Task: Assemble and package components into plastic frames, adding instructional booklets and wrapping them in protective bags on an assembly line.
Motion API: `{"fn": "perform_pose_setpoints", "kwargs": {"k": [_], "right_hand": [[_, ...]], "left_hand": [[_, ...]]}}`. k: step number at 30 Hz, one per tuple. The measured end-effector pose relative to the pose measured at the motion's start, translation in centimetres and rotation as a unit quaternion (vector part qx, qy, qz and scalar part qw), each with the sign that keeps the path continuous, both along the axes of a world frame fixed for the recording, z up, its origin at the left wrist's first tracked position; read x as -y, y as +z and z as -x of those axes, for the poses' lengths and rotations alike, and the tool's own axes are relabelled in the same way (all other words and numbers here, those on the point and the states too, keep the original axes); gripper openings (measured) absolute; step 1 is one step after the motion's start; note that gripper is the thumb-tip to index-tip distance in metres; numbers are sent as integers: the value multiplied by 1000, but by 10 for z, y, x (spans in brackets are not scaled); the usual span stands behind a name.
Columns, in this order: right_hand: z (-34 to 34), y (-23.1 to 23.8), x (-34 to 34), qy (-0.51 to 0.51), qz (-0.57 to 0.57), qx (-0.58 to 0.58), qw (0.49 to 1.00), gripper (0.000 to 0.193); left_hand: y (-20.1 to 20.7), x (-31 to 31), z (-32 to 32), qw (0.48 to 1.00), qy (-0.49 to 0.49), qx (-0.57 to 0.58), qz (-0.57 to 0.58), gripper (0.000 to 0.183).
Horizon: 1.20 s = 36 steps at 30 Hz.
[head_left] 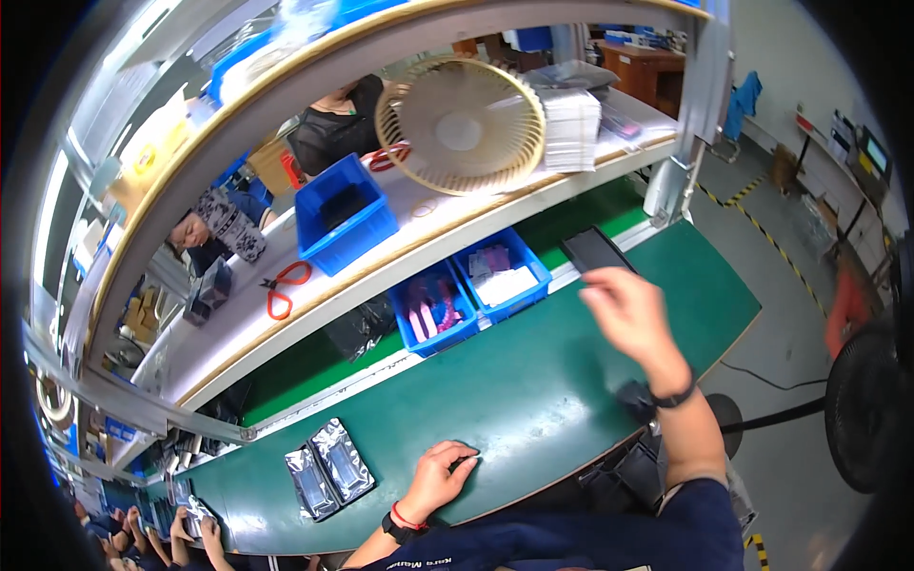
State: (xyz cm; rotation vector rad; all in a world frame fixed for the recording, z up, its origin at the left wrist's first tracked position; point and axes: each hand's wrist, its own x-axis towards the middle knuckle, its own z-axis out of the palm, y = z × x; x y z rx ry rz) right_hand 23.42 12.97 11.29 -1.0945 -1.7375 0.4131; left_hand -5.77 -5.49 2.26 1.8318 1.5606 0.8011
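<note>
My left hand (441,479) rests on the green work table (457,390) near its front edge. Its thumb and fingers are closed in a pinch; what they hold, if anything, is too small to make out. My right hand (630,312) is raised above the table at the right, smeared by motion, so its grip is unclear. Just beyond it lies a flat black tray (595,251) at the table's back edge. Left of my left hand sits an opened black case (318,443), with shiny silver bags (341,461) in both halves.
Blue bins (433,342) with pink and white items stand under a shelf (428,233). The shelf holds a blue crate (347,257), red-handled pliers (283,285), a fan (462,128) and white stacks (571,133). A black fan (866,409) stands at right. Co-workers' hands (195,528) work at far left.
</note>
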Motion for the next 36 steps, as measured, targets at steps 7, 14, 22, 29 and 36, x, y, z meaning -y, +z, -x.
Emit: {"fn": "perform_pose_setpoints", "kwargs": {"k": [7, 14, 22, 29, 36], "right_hand": [[159, -52, -174, 32, 200, 447, 871, 53], [176, -111, -227, 17, 26, 442, 897, 52], [175, -61, -194, 14, 75, 513, 855, 56], [180, -45, -187, 33, 214, 551, 806, 55], [177, -49, -191, 0, 143, 551, 822, 53]], "left_hand": [[-11, -3, 4, 998, 4, 66, -4, 11], [-15, 1, 18, 991, -12, 132, 10, 12], [-17, 2, 21, 987, -18, 160, -17, 10], [-18, 3, 23, 983, -25, 183, -12, 10], [-17, 1, 21, 983, -30, 177, -23, 8]]}}
